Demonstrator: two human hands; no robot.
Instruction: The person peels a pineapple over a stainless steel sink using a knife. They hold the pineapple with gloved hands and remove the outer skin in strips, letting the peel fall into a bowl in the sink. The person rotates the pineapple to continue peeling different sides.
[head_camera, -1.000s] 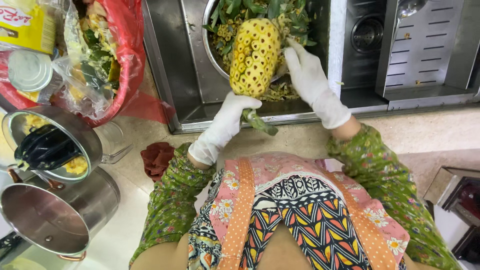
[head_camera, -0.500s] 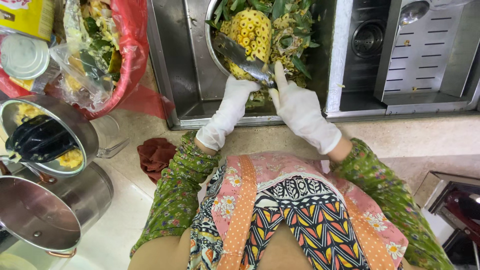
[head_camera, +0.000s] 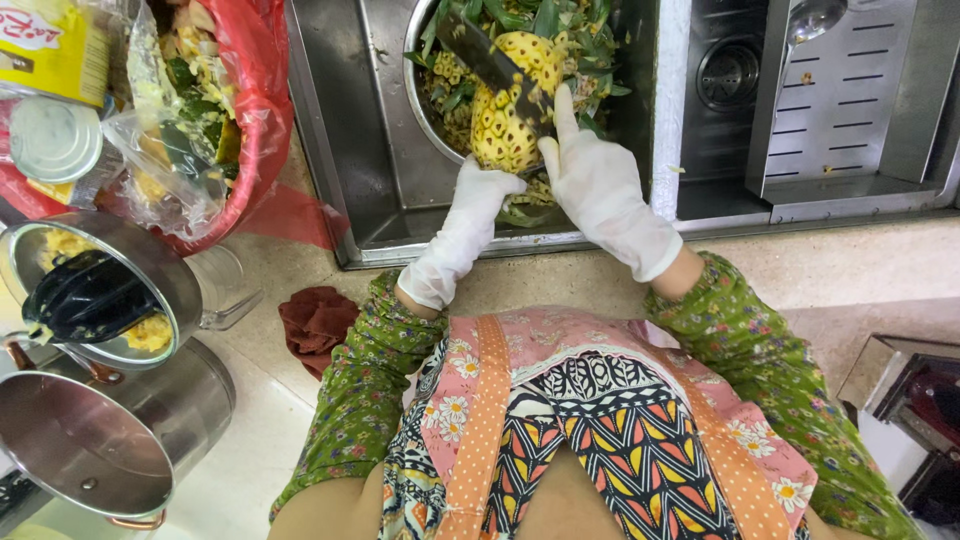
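The left hand (head_camera: 462, 232), in a white glove, is closed around the lower end of the pineapple (head_camera: 512, 108) and holds it over the metal bowl (head_camera: 420, 90) in the sink (head_camera: 365, 150). The right hand (head_camera: 600, 190), also gloved, is closed on the handle of the knife (head_camera: 485, 58), with the index finger stretched along the blade's back. The blade lies flat against the peeled yellow side of the pineapple. Green peel and leaf scraps (head_camera: 590, 40) fill the bowl around the fruit.

To the right, a second sink section holds a slotted metal tray (head_camera: 840, 100) with 1 ladle (head_camera: 810, 25) resting on it.

On the bench (head_camera: 800, 270) at the left, a red bag (head_camera: 255, 110) holds peel waste. Near it stand a tin can (head_camera: 50, 135), a jug (head_camera: 120, 300) containing yellow pulp and a dark scoop (head_camera: 90, 295), and 1 steel pot (head_camera: 100, 430). A dark red cloth (head_camera: 315, 320) lies on the bench just beside the person's left sleeve.
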